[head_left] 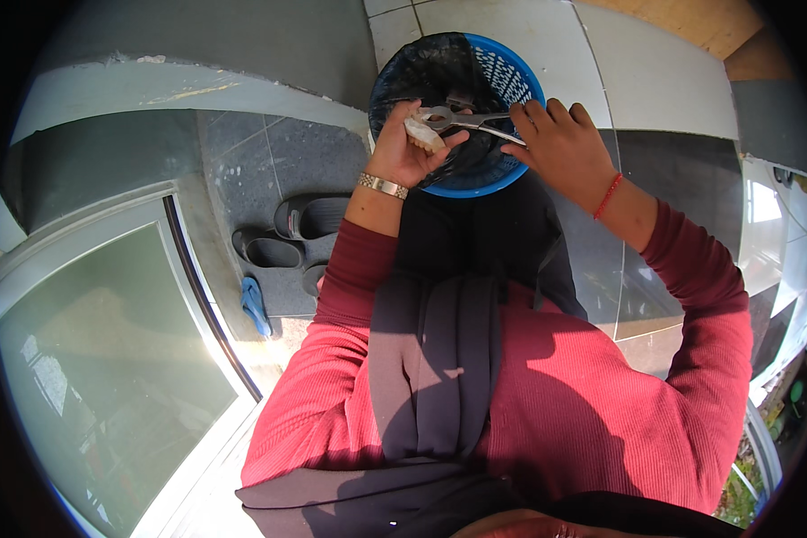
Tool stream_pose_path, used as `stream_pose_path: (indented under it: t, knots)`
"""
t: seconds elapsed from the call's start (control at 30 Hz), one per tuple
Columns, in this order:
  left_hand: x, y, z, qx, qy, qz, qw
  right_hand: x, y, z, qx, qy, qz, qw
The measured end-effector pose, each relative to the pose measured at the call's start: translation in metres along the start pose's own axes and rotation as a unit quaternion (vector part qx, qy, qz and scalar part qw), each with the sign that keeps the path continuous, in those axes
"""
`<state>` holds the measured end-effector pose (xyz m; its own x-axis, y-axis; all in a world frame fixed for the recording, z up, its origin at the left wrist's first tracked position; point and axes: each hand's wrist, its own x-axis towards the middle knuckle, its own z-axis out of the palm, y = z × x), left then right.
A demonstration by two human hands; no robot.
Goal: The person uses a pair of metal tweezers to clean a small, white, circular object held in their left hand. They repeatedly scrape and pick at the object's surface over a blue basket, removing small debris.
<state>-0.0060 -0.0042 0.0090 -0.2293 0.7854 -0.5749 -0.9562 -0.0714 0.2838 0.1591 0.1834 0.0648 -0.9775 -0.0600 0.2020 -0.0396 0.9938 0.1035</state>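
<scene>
Over a blue plastic basket (531,81) lined with a black plastic bag (412,67), both my hands are at work. My left hand (402,154), palm up, holds a small whitish piece with a brownish, notched edge (423,134); its kind I cannot make out. My right hand (560,143) grips the long handles of a silver, plier-like metal tool (480,119). The tool's rounded head lies at the left hand's fingers, beside the pale piece. Whether its jaws touch the piece is unclear. The handles are spread somewhat apart.
Black slippers (318,217) and a blue sandal (255,305) lie on grey floor tiles to the left. A glass-panelled door with a white frame (121,359) stands at the far left. The basket stands in front of my dark-clothed legs (489,238), on light tiles (547,36).
</scene>
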Motion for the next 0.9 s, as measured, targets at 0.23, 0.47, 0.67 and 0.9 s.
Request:
stream_pose_path:
  t: [0.23,0.47,0.67,0.9]
  knots:
    - [-0.001,-0.003,-0.001,0.014,0.024,0.004,1.0,0.003,0.001,0.006,0.028,-0.011,-0.002,1.0]
    - [-0.001,-0.001,0.0,0.036,0.099,0.047,0.993,0.001,0.004,0.008,0.216,-0.041,0.079,0.972]
    - [-0.001,0.003,0.0,0.006,0.063,0.043,0.997,-0.008,0.004,0.012,0.429,-0.071,0.123,0.892]
    - [0.0,0.004,-0.009,0.006,0.021,0.039,0.999,-0.009,-0.007,-0.006,0.369,-0.085,0.074,0.923]
